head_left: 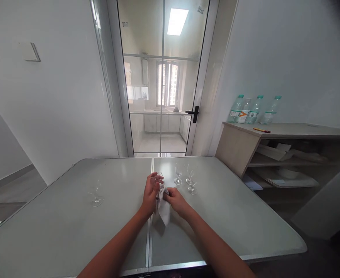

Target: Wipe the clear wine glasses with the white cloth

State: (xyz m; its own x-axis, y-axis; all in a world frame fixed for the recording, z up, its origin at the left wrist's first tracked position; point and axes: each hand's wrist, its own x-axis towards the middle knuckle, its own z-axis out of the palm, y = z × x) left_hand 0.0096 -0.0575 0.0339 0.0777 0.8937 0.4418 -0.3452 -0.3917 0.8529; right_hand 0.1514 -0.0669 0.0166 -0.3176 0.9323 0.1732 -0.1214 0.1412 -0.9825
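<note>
My left hand [152, 189] is closed around a small clear stemmed glass [159, 175], held up over the seam in the middle of the table. Against the lower part of that glass, my right hand [172, 196] pinches a white cloth [164, 212], whose loose end hangs down. The fingers and cloth hide the glass's stem and foot. To the right of my hands stand three more stemmed glasses, among them a near one [192, 188] and a left one [178, 179]. Another stemmed glass [96, 197] stands alone on the left.
The pale grey-green table [118, 235] has a metal edge. At the right is a wooden shelf unit [239, 148] bearing several plastic bottles [254, 110] and a yellow-and-red pen-like stick [262, 130]. A glass door [158, 96] with a black handle [196, 114] stands beyond the table.
</note>
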